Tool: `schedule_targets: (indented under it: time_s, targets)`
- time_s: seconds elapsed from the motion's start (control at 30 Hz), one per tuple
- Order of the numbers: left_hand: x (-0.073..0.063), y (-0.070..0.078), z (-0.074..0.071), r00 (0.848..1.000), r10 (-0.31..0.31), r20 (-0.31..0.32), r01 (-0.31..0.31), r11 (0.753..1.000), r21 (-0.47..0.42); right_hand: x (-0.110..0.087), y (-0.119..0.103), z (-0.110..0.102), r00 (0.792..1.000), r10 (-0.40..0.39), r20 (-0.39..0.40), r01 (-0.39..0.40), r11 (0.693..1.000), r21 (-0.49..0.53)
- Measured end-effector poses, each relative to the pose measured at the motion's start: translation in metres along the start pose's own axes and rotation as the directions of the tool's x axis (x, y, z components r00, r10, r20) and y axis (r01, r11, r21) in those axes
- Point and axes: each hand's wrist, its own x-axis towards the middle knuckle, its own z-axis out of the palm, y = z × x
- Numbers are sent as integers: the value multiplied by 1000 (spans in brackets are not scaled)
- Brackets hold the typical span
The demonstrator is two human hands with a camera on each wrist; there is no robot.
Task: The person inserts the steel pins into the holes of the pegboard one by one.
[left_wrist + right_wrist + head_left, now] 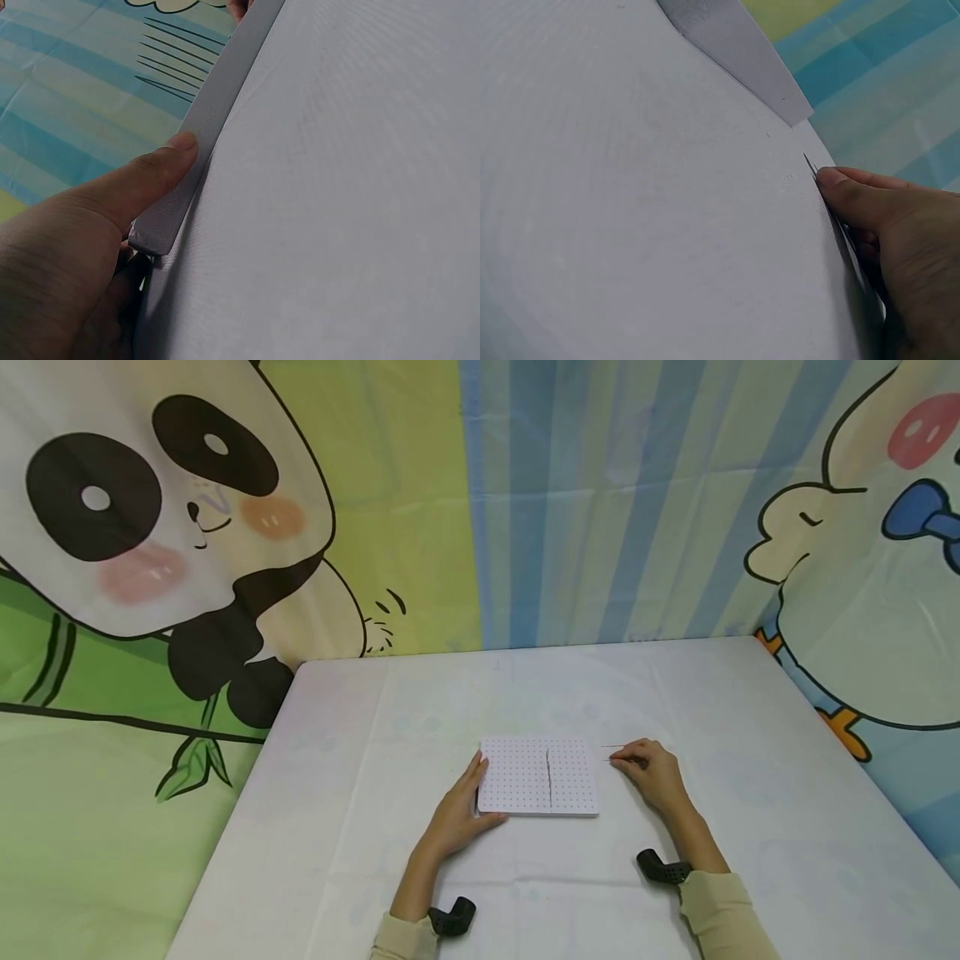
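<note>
A white pegboard (517,781) dotted with rows of small holes lies on the table. My left hand (459,818) holds it at its near left corner, thumb along the front side and fingers at the left side. Several thin needles (184,31) stand up from the board in the left wrist view. From above they form one dark line (549,777) right of the board's middle. To the right of the board, my right hand (654,771) pinches a thin needle (807,159) between thumb and index finger, close over the table, its tip toward the board.
Another thin needle (612,746) shows just beyond the right fingertips. The white tabletop (420,710) reaches back to a cartoon-printed cloth wall (555,527). A black wrist camera (452,917) sits on the left wrist, and another camera (662,867) on the right.
</note>
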Motion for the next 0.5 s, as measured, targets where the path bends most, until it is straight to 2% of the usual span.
schedule_targets:
  time_s: [0.27,0.5]
  targets:
    - [0,1,-1,1000,4,-1,-4,1000,0,0,-1,0,999,19,27,-18,999,-30]
    - [1,2,-1,1000,7,-5,-7,1000,-3,1,-3,-1,999,25,39,-24,1000,-13]
